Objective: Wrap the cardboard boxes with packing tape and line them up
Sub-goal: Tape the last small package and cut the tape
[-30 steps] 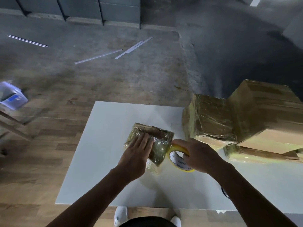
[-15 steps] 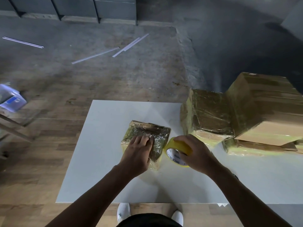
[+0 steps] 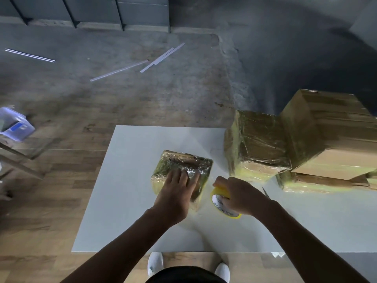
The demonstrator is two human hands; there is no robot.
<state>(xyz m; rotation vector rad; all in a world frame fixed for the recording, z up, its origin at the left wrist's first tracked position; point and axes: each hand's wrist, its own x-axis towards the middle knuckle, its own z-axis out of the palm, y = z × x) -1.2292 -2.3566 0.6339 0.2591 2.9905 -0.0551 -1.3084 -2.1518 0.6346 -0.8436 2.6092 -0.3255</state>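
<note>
Box [image 3: 184, 162] under left fingers [image 3: 180, 177], tape roll [image 3: 220, 201] beside

This looks like a packing or storage room, not a home. The rough bare concrete floor [image 3: 183, 94] meets wood planks [image 3: 51, 201], and loose white strips [image 3: 120, 70] lie on it. Dark grey cabinets [image 3: 142, 15] line the far wall. A plain white counter [image 3: 132, 211] carries tape-bound cardboard boxes [image 3: 257, 144] piled at its right end, and a roll of yellow tape [image 3: 221, 203].

Head camera looks steeply down, close over table [image 3: 130, 201].
</note>
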